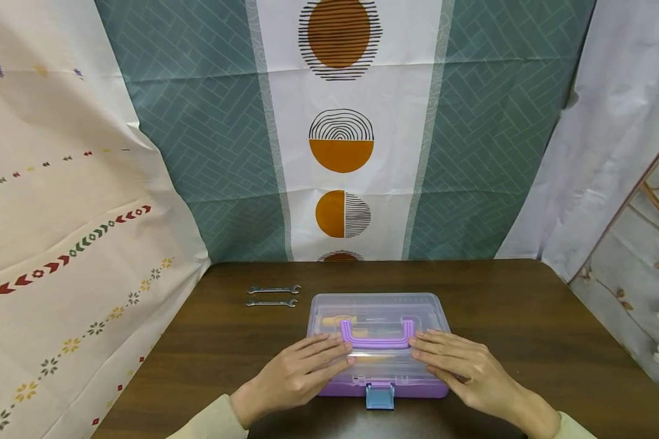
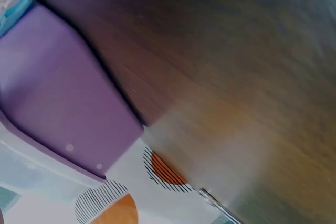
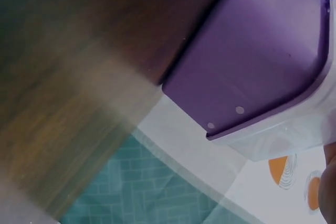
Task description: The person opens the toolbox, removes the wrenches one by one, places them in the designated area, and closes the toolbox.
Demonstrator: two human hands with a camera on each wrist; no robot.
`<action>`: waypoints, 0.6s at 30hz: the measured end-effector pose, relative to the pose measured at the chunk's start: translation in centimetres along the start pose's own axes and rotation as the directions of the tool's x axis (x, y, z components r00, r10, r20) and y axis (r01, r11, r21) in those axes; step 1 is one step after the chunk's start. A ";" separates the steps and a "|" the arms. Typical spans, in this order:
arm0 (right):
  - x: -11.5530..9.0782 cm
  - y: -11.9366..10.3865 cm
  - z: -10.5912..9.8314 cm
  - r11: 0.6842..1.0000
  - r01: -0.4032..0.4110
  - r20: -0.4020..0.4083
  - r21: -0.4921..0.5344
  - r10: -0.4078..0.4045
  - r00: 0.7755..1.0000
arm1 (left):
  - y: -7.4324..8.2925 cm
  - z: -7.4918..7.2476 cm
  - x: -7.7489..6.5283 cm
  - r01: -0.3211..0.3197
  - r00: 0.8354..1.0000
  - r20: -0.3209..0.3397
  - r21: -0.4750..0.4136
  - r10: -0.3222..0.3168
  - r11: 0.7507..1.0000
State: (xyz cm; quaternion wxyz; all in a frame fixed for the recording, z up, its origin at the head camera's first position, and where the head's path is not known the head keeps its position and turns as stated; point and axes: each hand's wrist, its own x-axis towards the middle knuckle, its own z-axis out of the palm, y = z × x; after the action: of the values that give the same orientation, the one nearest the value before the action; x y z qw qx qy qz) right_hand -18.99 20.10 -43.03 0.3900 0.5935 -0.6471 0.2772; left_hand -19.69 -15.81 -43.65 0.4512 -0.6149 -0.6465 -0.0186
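A plastic toolbox [image 1: 384, 389] with a purple base, a clear lid and a purple carry handle [image 1: 378, 343] stands on the table. Its blue front latch [image 1: 380, 396] hangs flipped outward. My left hand [image 1: 302, 372] rests on the lid's left side, fingers straight, tips close to the handle. On the lid's right side lies my right hand [image 1: 469, 372], its fingers extended too. Yellowish things show dimly through the lid. The left wrist view shows the purple side wall [image 2: 63, 87]; the right wrist view shows the opposite wall [image 3: 252, 61].
Two open-ended wrenches lie side by side at the back left: an upper wrench [image 1: 274, 289] and a lower wrench [image 1: 271, 303]. The brown wooden table [image 1: 505, 305] reaches back to a patterned curtain [image 1: 340, 91]. Printed cloths hang at both sides.
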 end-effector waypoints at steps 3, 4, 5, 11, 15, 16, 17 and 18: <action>-0.1 0.1 0.0 1.000 -0.006 0.004 -0.001 0.006 1.000 | 0.4 0.1 0.5 -0.033 0.999 0.006 0.029 0.033 0.999; -0.1 0.1 0.0 1.000 -0.009 0.006 -0.003 0.009 1.000 | 0.5 0.2 0.7 -0.049 0.999 0.008 0.036 0.049 0.998; -0.1 0.1 -0.1 1.000 -0.013 0.009 -0.003 0.013 1.000 | 0.6 0.2 1.0 -0.067 0.998 0.011 0.045 0.067 0.997; -0.3 0.2 -0.1 0.999 -0.038 0.029 -0.001 0.038 0.999 | 1.3 0.5 2.6 -0.137 0.990 0.043 0.046 0.135 0.989; -0.5 0.1 -0.1 0.999 -0.050 0.039 -0.001 0.050 0.998 | 2.0 0.6 3.5 -0.176 0.981 0.089 0.037 0.173 0.984; -0.6 0.1 -0.1 0.999 -0.052 0.040 -0.003 0.052 0.998 | 2.3 0.6 3.7 -0.185 0.978 0.104 0.033 0.181 0.982; -0.7 0.1 -0.1 0.999 -0.054 0.041 -0.004 0.054 0.998 | 2.5 0.7 3.9 -0.197 0.974 0.120 0.023 0.193 0.980; -0.7 0.1 -0.1 0.998 -0.055 0.042 -0.005 0.055 0.998 | 2.8 0.8 4.1 -0.207 0.969 0.140 0.015 0.203 0.978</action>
State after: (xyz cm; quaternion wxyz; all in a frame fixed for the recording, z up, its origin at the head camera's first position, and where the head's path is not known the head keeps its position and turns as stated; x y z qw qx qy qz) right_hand -19.04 20.64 -43.58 0.3695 0.5804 -0.6719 0.2740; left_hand -17.17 -11.49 -43.13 0.4140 -0.6716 -0.6092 0.0798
